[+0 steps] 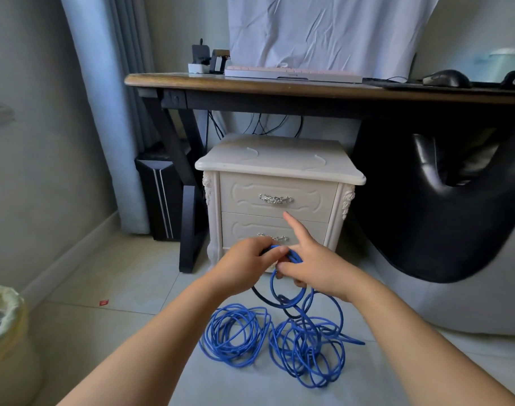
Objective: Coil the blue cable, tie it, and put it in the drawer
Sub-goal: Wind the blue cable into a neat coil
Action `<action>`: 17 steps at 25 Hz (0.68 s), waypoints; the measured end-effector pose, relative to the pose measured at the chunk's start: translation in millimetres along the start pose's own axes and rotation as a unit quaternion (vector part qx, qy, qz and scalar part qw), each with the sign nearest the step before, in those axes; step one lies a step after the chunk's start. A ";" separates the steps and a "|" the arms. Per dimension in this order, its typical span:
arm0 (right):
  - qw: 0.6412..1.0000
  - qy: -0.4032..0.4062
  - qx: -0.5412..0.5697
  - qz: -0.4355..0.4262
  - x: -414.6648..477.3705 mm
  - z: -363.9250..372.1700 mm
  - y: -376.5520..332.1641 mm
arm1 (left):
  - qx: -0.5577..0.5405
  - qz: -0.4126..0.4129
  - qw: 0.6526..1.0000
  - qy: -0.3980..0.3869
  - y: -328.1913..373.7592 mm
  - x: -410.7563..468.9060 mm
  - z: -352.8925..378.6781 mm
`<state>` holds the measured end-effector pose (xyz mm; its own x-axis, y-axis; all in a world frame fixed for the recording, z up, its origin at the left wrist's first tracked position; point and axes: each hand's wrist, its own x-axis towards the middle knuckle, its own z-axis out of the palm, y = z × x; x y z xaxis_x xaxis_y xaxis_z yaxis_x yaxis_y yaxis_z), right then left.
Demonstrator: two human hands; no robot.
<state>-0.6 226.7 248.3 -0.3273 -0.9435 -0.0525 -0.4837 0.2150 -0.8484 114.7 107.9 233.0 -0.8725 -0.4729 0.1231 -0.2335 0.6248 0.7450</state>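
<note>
light: soft, cool, fairly dim | shadow: deep under dark wooden desk (279, 87) | glare: sheen on glossy black leather chair (426, 235) | edges: bowed, soft (wide-angle lens) | centre: sharp

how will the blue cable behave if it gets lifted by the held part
Probably floppy: the blue cable hangs in slack loops below the left hand and right hand. It likely has some spring, since the loops on the floor keep round shapes. The two loose piles lie touching, so lifting may tangle them.
</note>
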 end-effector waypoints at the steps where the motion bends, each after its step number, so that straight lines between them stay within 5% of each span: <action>1: 0.999 0.008 0.049 -0.001 -0.4 -0.6 0.7 | 0.020 0.006 1.000 0.018 0.4 0.0 -1.2; 5: 0.995 -0.003 0.090 0.037 1.7 -5.2 12.7 | -0.151 -0.051 0.983 0.095 -8.0 1.8 -3.1; 8: 0.989 -0.036 0.130 0.060 -0.5 -5.5 19.1 | -0.340 -0.114 0.929 0.090 -11.3 2.1 -4.1; 11: 0.951 0.052 0.305 0.023 0.9 -10.6 16.4 | -0.492 -0.136 0.858 0.045 -2.8 -0.3 -7.6; 17: 0.942 0.122 0.311 0.010 2.7 -8.9 15.9 | -0.556 -0.165 0.815 -0.002 -1.4 0.3 -11.6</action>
<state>-16.5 229.8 239.3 -0.5453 -0.8382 -0.0136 0.0693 -0.0289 -0.9972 119.8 99.7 239.6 -0.8423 -0.4985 -0.2049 0.0754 -0.4854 0.8710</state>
